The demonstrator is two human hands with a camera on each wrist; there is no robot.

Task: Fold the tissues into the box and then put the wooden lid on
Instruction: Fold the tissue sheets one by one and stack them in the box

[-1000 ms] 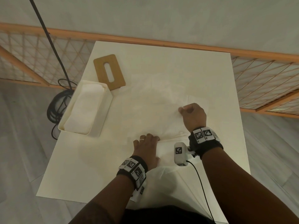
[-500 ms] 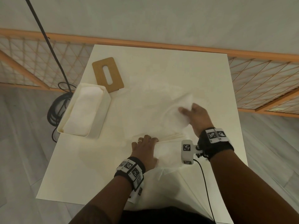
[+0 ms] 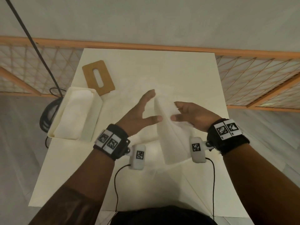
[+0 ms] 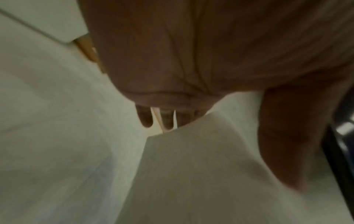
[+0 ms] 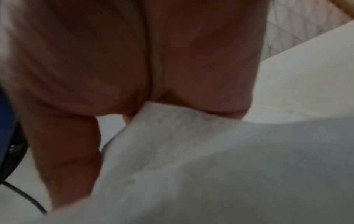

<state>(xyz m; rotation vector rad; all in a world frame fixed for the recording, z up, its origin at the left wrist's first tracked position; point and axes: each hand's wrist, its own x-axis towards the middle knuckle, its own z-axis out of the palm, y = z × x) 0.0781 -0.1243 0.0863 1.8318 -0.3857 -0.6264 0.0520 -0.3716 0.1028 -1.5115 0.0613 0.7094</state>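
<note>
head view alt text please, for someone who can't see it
A person's right hand lifts a white tissue above a cream table while the open left hand reaches toward it. A white rectangular box holding folded tissues sits left, beside a slotted brown wooden lid.

A thin white tissue sheet (image 3: 168, 127) hangs raised and creased just beside the right hand (image 3: 193, 117). The open cream box (image 3: 97, 114) of folded tissues lies left of the left hand (image 3: 138, 114), with the slotted brown wooden lid (image 3: 98, 77) flat beyond it.
</note>
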